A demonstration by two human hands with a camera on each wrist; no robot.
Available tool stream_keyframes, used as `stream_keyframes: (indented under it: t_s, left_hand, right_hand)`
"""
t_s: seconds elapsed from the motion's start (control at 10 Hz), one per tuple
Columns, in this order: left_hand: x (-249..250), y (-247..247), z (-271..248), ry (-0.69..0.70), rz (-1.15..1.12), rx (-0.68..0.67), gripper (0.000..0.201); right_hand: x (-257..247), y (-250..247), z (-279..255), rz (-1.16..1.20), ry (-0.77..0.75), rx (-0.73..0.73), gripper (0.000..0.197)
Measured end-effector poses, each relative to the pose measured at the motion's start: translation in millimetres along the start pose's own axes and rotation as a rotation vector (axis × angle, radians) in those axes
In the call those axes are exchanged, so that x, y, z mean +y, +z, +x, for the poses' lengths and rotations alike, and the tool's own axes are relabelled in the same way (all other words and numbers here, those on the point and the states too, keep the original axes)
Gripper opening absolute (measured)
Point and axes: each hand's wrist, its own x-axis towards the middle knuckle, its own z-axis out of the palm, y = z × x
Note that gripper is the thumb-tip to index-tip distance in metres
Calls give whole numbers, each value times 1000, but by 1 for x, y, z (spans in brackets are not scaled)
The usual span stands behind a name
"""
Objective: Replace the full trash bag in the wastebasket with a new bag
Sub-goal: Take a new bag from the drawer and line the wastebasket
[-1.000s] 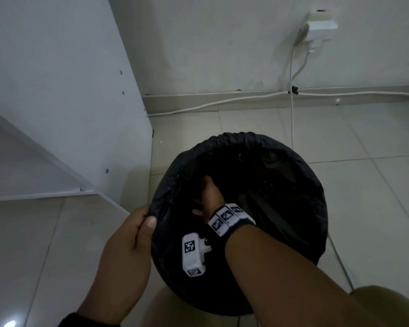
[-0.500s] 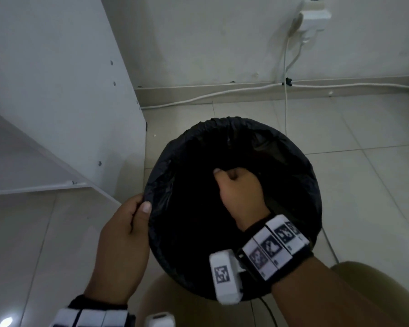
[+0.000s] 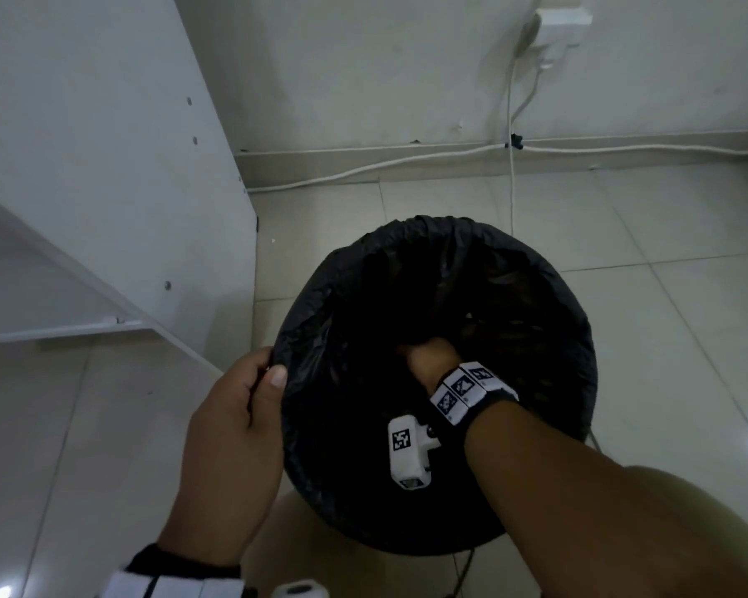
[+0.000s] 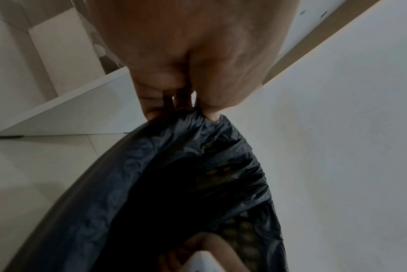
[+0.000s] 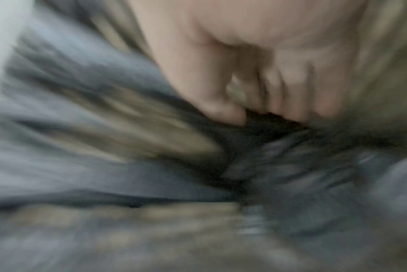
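My right hand (image 3: 428,360), fingers clenched on a fold of the bag (image 3: 536,295), has sunk deeper into the bin (image 4: 81,193) on the floor (image 3: 687,338) than a half-second ago, while my left hand (image 3: 234,429) pinches the bag at the left rim, so I judge the lining nearly seated.

Head looks steeply down; wrists close-up; all share the bin liner (image 3: 536,304).

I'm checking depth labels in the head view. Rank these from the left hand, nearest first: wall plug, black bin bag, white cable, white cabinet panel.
1. The black bin bag: the left hand pinches its rim.
2. The white cabinet panel: just left of the hand.
3. The white cable: along the skirting, beyond the bin.
4. The wall plug: up on the wall, far right.
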Motion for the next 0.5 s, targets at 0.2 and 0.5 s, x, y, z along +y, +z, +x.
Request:
stream_keyframes:
  t_s: [0.2,0.5]
  left_hand:
    - [-3,-1,2,1,-10,-2,25]
    - [-2,4,-13,86,24,-1,26]
  right_hand:
    - [-23,-14,-19,874,22,59,28]
    - [-28,8,19,-216,-226,-42,67]
